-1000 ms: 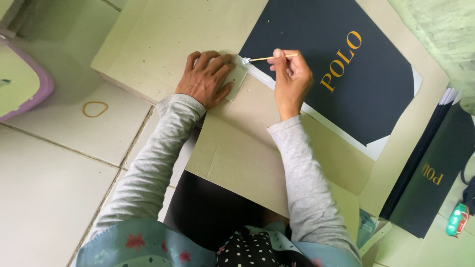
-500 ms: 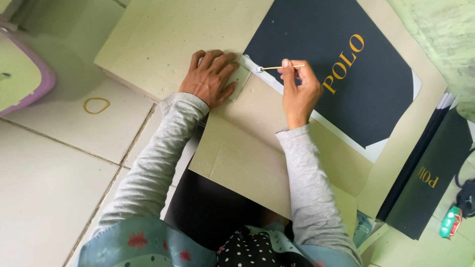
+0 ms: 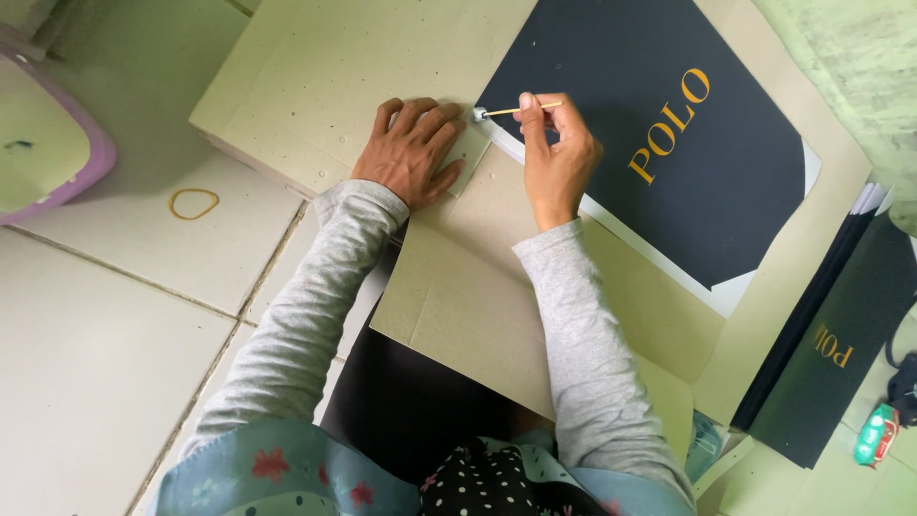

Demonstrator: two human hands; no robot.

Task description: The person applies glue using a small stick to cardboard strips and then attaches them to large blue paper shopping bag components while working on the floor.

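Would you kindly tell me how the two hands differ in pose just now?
The left hand lies flat, fingers spread, pressing a small grey card; the right hand is curled, pinching a thin stick. The left holds nothing, while the right's stick ends in a pale tip by the card's corner. Both rest on the cardboard.

Soft, even daylight, faint shadows, no glare, sharp throughout with slight greenish cast.

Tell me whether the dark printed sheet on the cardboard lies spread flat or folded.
Spread flat. The dark sheet lies face up on the cardboard, no crease or raised edge showing; the right hand holds a thin stick at its corner.
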